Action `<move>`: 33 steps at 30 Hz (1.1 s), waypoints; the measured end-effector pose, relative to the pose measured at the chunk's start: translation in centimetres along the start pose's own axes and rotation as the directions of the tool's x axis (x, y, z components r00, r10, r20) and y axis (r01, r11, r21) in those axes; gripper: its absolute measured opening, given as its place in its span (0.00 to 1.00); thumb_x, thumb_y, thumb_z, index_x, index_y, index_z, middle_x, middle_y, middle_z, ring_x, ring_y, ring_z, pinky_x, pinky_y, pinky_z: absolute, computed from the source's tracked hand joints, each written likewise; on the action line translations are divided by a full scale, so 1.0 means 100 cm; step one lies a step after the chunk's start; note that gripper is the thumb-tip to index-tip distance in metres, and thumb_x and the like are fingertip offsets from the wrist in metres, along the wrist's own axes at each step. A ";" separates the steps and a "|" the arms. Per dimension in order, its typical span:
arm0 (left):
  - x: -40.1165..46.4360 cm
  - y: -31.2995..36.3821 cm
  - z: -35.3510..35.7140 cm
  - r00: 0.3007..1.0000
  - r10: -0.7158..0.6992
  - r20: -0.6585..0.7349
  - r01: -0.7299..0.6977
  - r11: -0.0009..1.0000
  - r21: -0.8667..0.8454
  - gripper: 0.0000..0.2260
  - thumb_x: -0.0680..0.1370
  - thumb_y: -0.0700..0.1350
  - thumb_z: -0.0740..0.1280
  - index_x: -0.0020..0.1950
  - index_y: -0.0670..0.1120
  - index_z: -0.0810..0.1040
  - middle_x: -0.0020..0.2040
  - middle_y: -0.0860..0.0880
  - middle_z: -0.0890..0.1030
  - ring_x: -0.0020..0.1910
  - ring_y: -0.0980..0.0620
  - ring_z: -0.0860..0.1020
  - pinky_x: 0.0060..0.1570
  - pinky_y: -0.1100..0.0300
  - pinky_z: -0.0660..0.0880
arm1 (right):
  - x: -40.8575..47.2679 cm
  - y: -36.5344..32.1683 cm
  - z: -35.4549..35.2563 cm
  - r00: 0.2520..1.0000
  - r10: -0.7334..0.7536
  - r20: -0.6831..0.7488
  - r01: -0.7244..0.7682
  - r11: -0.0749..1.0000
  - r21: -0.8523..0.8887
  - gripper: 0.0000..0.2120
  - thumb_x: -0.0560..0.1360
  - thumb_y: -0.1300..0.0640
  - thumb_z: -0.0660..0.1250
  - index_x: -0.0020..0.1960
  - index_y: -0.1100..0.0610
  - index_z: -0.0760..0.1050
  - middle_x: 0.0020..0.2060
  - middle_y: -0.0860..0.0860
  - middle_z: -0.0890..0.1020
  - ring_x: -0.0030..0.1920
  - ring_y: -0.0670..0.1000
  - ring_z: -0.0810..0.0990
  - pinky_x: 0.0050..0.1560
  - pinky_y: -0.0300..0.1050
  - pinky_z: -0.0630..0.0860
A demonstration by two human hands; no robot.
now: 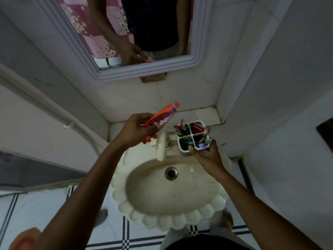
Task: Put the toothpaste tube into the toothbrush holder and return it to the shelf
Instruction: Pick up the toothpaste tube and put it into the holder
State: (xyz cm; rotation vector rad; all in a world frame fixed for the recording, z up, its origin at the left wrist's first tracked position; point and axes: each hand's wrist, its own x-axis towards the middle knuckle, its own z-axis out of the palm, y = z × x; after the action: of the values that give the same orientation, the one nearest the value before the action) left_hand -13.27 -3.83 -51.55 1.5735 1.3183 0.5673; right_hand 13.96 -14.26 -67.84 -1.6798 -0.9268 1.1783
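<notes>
Left hand point(134, 131) closed around orange toothpaste tube point(162, 118), cap uppermost. Right hand point(207, 154) gripping four-compartment toothbrush holder point(192, 137) above scalloped sink point(167, 222).

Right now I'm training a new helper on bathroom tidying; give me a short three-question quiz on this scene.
1. True or false: the orange-and-purple toothpaste tube is already inside the white four-compartment toothbrush holder.
2. Which of the hands grips the holder: A left hand, B right hand?
3. Fill in: both hands are above the cream scalloped ____.

Key: 1 false, the left hand holds it in the air beside the holder. 2 B. 3 sink.
</notes>
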 end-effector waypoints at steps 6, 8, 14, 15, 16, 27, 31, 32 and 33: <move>-0.038 0.038 0.038 0.949 0.278 -0.150 -0.100 0.714 0.693 0.08 0.76 0.56 0.77 0.52 0.55 0.89 0.42 0.55 0.89 0.40 0.56 0.86 0.33 0.61 0.75 | -0.005 -0.010 -0.007 0.994 0.041 0.096 -0.047 0.997 0.058 0.10 0.85 0.43 0.69 0.63 0.35 0.72 0.57 0.33 0.85 0.60 0.32 0.83 0.49 0.27 0.78; -0.043 0.046 0.054 0.932 0.332 -0.146 -0.109 0.640 0.761 0.09 0.78 0.58 0.74 0.53 0.55 0.89 0.45 0.55 0.90 0.43 0.52 0.86 0.36 0.60 0.75 | -0.007 -0.014 -0.009 0.992 0.016 0.128 -0.025 0.997 0.071 0.08 0.87 0.46 0.67 0.64 0.37 0.72 0.57 0.34 0.83 0.52 0.24 0.82 0.45 0.22 0.76; -0.042 0.051 0.090 0.892 0.413 -0.184 -0.155 0.663 0.733 0.10 0.81 0.57 0.71 0.51 0.52 0.88 0.33 0.53 0.84 0.36 0.50 0.85 0.42 0.54 0.80 | -0.008 -0.022 -0.016 0.984 -0.035 0.175 0.022 0.997 0.079 0.14 0.86 0.50 0.69 0.71 0.47 0.74 0.65 0.49 0.84 0.64 0.42 0.84 0.59 0.35 0.81; -0.039 0.048 0.096 0.890 0.416 -0.187 -0.149 0.653 0.743 0.10 0.81 0.56 0.72 0.49 0.52 0.87 0.35 0.53 0.86 0.38 0.49 0.85 0.47 0.53 0.79 | -0.009 -0.022 -0.017 0.983 -0.036 0.179 0.023 0.997 0.074 0.18 0.86 0.49 0.69 0.74 0.51 0.73 0.68 0.52 0.83 0.68 0.49 0.83 0.65 0.43 0.82; -0.037 0.045 0.103 0.902 0.394 -0.177 -0.130 0.638 0.759 0.10 0.81 0.56 0.71 0.47 0.51 0.86 0.38 0.53 0.86 0.42 0.49 0.85 0.56 0.50 0.78 | -0.010 -0.022 -0.018 0.983 -0.033 0.179 0.021 0.997 0.068 0.21 0.86 0.49 0.69 0.77 0.53 0.72 0.70 0.54 0.82 0.70 0.54 0.82 0.69 0.51 0.81; -0.018 0.024 0.133 0.978 0.151 -0.145 0.007 0.665 0.746 0.18 0.81 0.49 0.69 0.70 0.49 0.78 0.56 0.50 0.88 0.69 0.45 0.78 0.81 0.30 0.47 | -0.009 -0.028 -0.023 0.985 -0.050 0.166 0.051 0.999 -0.001 0.24 0.85 0.48 0.71 0.77 0.56 0.72 0.70 0.56 0.83 0.71 0.58 0.82 0.73 0.64 0.78; -0.021 0.022 0.127 0.935 0.193 -0.297 0.011 0.823 0.568 0.16 0.82 0.55 0.70 0.68 0.52 0.79 0.59 0.54 0.87 0.67 0.49 0.80 0.80 0.32 0.57 | -0.017 -0.020 -0.022 0.993 -0.088 0.084 0.092 0.995 -0.040 0.38 0.78 0.40 0.77 0.81 0.50 0.65 0.74 0.51 0.79 0.73 0.54 0.81 0.71 0.57 0.81; -0.024 0.020 0.124 0.908 0.225 -0.354 -0.008 0.853 0.522 0.16 0.82 0.56 0.70 0.68 0.52 0.80 0.62 0.54 0.86 0.67 0.49 0.81 0.78 0.33 0.63 | -0.020 -0.018 -0.020 0.992 -0.094 0.078 0.098 0.994 -0.051 0.48 0.73 0.38 0.81 0.84 0.50 0.61 0.77 0.50 0.77 0.74 0.52 0.80 0.71 0.56 0.81; -0.028 0.017 0.121 0.880 0.252 -0.403 -0.022 0.869 0.495 0.16 0.82 0.56 0.71 0.68 0.53 0.80 0.65 0.53 0.83 0.67 0.49 0.80 0.75 0.34 0.67 | -0.024 -0.017 -0.018 0.993 -0.096 0.075 0.101 0.993 -0.060 0.59 0.68 0.36 0.85 0.86 0.50 0.56 0.79 0.49 0.75 0.76 0.52 0.78 0.73 0.56 0.80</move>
State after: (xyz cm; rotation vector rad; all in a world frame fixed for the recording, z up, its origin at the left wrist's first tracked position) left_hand -3.36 -10.88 -54.51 2.0375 1.8112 0.7810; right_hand 14.84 -16.21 -65.16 -1.6313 -1.0902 1.1599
